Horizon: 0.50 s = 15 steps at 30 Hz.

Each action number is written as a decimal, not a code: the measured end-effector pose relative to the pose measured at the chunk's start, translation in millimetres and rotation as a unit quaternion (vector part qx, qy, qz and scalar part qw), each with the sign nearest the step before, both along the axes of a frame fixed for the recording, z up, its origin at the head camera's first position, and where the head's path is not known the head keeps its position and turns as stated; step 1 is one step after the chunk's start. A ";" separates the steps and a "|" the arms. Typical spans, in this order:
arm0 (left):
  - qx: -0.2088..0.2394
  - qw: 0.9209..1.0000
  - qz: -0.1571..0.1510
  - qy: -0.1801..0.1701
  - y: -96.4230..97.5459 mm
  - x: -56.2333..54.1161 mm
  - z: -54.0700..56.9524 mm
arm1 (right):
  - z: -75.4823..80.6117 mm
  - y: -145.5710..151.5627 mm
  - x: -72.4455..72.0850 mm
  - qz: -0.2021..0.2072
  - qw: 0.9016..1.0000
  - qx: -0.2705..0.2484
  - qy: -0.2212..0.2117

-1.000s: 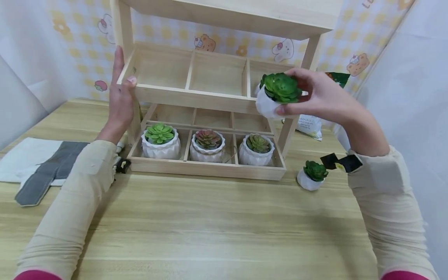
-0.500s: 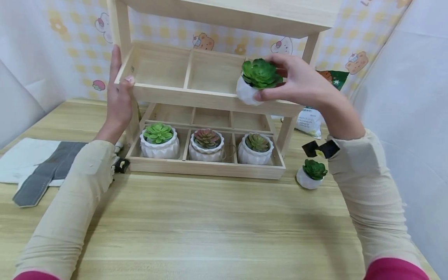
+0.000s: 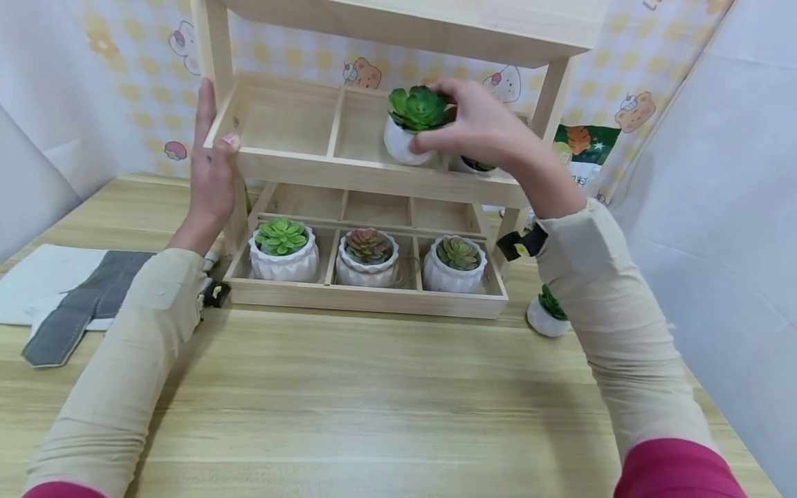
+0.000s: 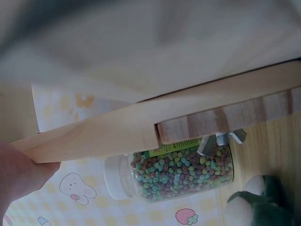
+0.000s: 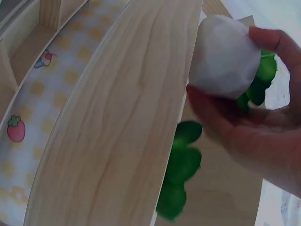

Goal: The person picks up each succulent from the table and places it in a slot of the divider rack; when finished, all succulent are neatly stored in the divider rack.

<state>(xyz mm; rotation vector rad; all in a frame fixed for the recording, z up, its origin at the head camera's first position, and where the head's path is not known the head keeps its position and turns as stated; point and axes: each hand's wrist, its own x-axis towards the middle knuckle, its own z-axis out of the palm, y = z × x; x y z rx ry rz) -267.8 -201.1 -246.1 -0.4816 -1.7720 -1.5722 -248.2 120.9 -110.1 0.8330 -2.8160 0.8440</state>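
Note:
My right hand (image 3: 479, 128) pinches a small white pot (image 3: 401, 142) with a green succulent (image 3: 418, 107), over the middle compartment of the wooden shelf's (image 3: 280, 162) upper tray. In the right wrist view the pot (image 5: 225, 56) is tilted, thumb and finger on opposite sides. Another potted succulent (image 3: 476, 164) sits in the tray's right compartment, mostly hidden behind my arm. At the shelf's left side, my left hand (image 3: 210, 173) holds the tray corner and post, thumb on the front and a finger straight up. Its other fingers are hidden.
White pots hold a light green succulent (image 3: 282, 236), a reddish one (image 3: 369, 247) and an olive one (image 3: 458, 254) in the lower tray. A small potted succulent (image 3: 546, 318) stands right. A grey-and-white cloth (image 3: 81, 297) lies left; a jar of colored pellets (image 4: 178, 172) stands behind.
My right hand has carried the potted succulent leftward from the tray's right compartment to the middle one, uncovering part of the pot on the right. My left hand has stayed on the shelf.

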 end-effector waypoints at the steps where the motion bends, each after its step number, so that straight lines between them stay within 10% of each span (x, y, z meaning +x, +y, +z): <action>1: 0.000 1.000 0.001 -0.001 0.1 0.1 -0.1 | 0.0 -2.9 -1.7 -0.011 1.000 0.000 -0.005; 15: -0.004 1.000 0.006 -0.006 0.9 0.4 0.1 | -3.2 -31.2 -17.6 -0.060 0.997 0.019 -0.041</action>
